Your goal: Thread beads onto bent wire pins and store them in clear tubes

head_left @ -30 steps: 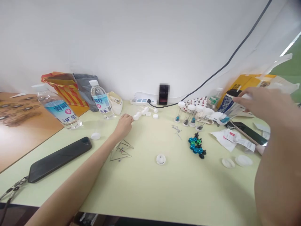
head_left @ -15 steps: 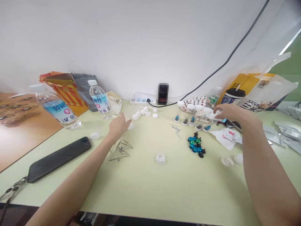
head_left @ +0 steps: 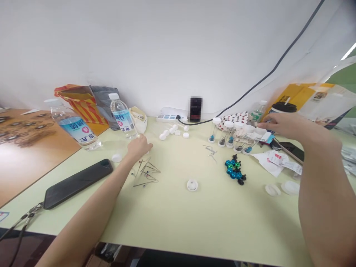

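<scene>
1. Left hand [head_left: 139, 146] is down on the table [head_left: 194, 222], left of the middle, with the fingers curled in. The fingertips are hidden, so I can't tell if it has anything pinched.
2. Just near of that hand is a loose pile of thin metal rods [head_left: 146, 173], right beside the wrist. I can't tell if they actually touch.
3. Right hand [head_left: 280, 124] is out at the far right, with its fingertips at the white cap of a leaning vial [head_left: 250, 144] that has blue stuff in the bottom. I honestly can't tell if the fingers are closed on the cap or only resting against it.
4. That vial tips with its top to the right. It's at the right end of a row of vials [head_left: 226, 131] with white caps and dark or blue bits inside.
5. Near of the row is a clump of blue, green and black beads [head_left: 234, 171]. A few bent wires [head_left: 210, 150] lie just left of it.
6. Some loose caps [head_left: 174, 131] are scattered at the far middle, in front of a power strip [head_left: 168, 118].
7. 2 bottles [head_left: 122, 116] stand at the far left, and a black phone [head_left: 79, 181] lies flat at the near left.
8. 1 round lid [head_left: 191, 184] sits mid-table, well apart from both hands.
9. A paper wrapper [head_left: 274, 163] lies just left of the right forearm.
</scene>
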{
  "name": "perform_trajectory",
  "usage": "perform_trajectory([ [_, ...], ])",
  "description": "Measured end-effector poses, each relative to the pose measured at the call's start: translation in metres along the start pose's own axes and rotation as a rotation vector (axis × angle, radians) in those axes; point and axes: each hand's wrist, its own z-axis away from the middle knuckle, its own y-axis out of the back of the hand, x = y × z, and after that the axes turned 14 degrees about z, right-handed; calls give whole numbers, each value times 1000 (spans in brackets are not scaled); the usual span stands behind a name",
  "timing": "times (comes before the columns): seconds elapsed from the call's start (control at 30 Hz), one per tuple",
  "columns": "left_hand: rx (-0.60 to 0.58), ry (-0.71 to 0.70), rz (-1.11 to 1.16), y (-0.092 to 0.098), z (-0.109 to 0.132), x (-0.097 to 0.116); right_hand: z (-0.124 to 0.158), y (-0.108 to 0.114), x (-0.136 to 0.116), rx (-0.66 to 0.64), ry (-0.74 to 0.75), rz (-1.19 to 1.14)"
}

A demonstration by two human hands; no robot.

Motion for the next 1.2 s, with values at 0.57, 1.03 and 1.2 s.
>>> perform_trajectory([
  [0.57, -345, -369, 1309, -58, 60, 58, 49, -3, -153, -316, 619, 214],
  [1.03, -454, -497, 778, -50, 55, 46, 48, -38, -169, -304, 634, 329],
  [1.2, -400, -474, 515, -10, 31, 20, 46, -42, -167, -341, 647, 329],
])
